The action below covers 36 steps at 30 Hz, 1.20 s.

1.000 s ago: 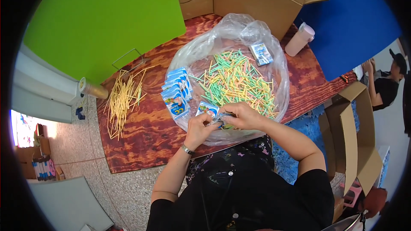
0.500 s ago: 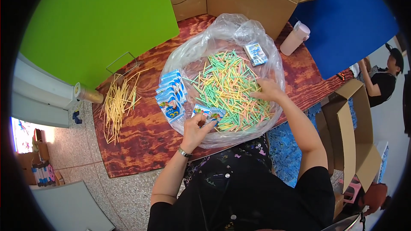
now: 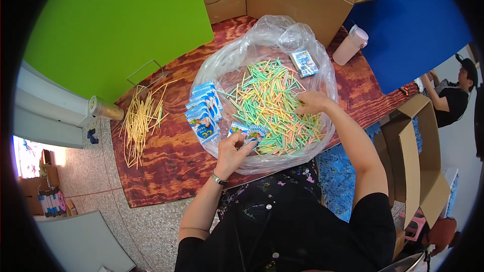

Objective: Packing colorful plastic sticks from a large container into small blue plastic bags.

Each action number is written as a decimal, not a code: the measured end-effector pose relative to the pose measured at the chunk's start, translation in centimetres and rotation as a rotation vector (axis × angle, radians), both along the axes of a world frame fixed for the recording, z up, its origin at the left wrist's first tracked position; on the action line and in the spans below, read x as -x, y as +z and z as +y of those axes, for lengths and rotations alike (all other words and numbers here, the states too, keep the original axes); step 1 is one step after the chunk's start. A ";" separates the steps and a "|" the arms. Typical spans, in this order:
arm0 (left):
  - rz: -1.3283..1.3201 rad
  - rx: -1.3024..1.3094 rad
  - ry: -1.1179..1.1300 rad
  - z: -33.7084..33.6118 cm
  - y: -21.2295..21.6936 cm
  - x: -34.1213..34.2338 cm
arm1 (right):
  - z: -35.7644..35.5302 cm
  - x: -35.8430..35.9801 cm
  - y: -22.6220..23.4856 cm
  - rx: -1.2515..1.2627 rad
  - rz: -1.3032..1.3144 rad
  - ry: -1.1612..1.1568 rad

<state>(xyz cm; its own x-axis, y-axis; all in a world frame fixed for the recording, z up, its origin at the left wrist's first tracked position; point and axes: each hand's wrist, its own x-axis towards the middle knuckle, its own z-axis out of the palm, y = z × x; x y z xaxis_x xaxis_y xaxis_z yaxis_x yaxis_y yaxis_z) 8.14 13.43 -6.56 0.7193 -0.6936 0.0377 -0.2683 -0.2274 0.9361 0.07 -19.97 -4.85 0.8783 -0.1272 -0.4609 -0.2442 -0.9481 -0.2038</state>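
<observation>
Right hand (image 3: 313, 103) now further out on pile of coloured sticks (image 3: 275, 106) in clear plastic bag (image 3: 262, 40), fingers spread, gripping nothing. Left hand (image 3: 233, 147) pinches small blue packets (image 3: 248, 132) (near bag's front edge). Stacked blue packets (image 3: 203, 111) lie beside; yellow sticks (image 3: 139, 121) on wooden table (image 3: 171, 171).

We see black short-sleeved top, dark floral-print apron or skirt at front, perhaps; thin metal bracelet (image 3: 218, 179) on left wrist; forearms bare.
</observation>
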 end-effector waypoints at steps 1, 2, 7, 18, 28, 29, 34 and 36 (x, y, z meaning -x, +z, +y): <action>0.013 -0.002 -0.005 -0.1 0.2 0.1 | -0.3 -0.1 -0.3 -0.037 0.025 0.036; 0.026 -0.004 -0.007 -0.1 0.3 0.1 | -0.4 -0.1 -0.9 -0.036 0.024 0.037; 0.005 0.003 -0.010 -0.2 0.3 0.1 | -0.8 0.4 -3.0 -0.021 -0.065 0.071; -0.053 0.054 0.014 0.3 0.7 0.0 | 0.1 0.3 -1.5 -0.105 -0.067 0.079; -0.032 0.071 0.049 0.2 1.7 -0.2 | 0.9 1.7 2.7 -0.886 -0.158 -0.273; -0.037 0.071 0.046 0.3 1.8 -0.1 | 1.2 1.9 2.7 -0.884 -0.158 -0.271; 0.004 0.074 0.040 0.5 1.2 -0.1 | 2.5 2.7 1.2 -1.520 -0.358 -0.597; 0.004 0.067 0.041 0.6 1.0 -0.1 | 2.5 2.5 1.5 -1.454 -0.332 -0.608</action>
<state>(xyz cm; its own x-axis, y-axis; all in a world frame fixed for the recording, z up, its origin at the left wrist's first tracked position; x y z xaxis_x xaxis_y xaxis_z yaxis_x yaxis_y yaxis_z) 8.28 14.06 -5.51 0.7476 -0.6593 0.0795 -0.2558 -0.1754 0.9507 -2.45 -17.49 -3.30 0.9441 -0.1236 -0.3055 -0.2573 0.3028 -0.9177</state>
